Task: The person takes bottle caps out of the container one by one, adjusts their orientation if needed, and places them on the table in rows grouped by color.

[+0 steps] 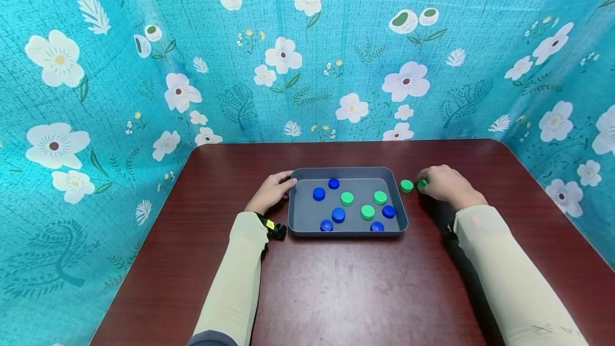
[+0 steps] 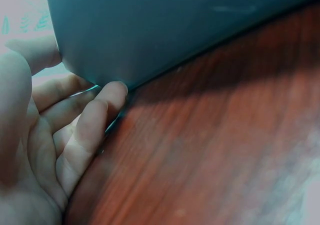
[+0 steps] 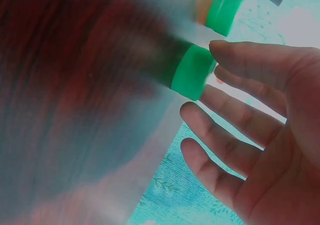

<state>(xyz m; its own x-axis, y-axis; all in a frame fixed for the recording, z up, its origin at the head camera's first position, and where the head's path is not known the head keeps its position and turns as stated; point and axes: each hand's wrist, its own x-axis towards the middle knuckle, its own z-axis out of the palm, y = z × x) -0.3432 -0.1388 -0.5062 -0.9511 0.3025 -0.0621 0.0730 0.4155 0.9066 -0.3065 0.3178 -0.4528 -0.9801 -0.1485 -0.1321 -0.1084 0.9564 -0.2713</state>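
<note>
My left hand (image 1: 271, 192) grips the left wall of a shallow grey tray (image 1: 346, 233), its thumb at the rim. In the left wrist view the fingers (image 2: 90, 125) curl against the tray's lower edge. To the right of the tray, my right hand (image 1: 447, 185) pinches a green bottle cap (image 3: 192, 72) between thumb and fingers, close to the tabletop. Another green bottle cap (image 1: 406, 186) lies between that hand and the tray's right wall. Inside the tray are 3 green caps (image 1: 367, 212) and several blue caps (image 1: 338, 214), spread apart.
The tray stands on a dark reddish-brown table (image 1: 307, 292), toward its far side. A turquoise floral curtain (image 1: 307, 111) hangs behind the table and along both sides. A black wrist device (image 1: 275, 229) sits on my left wrist, near the tray's front left corner.
</note>
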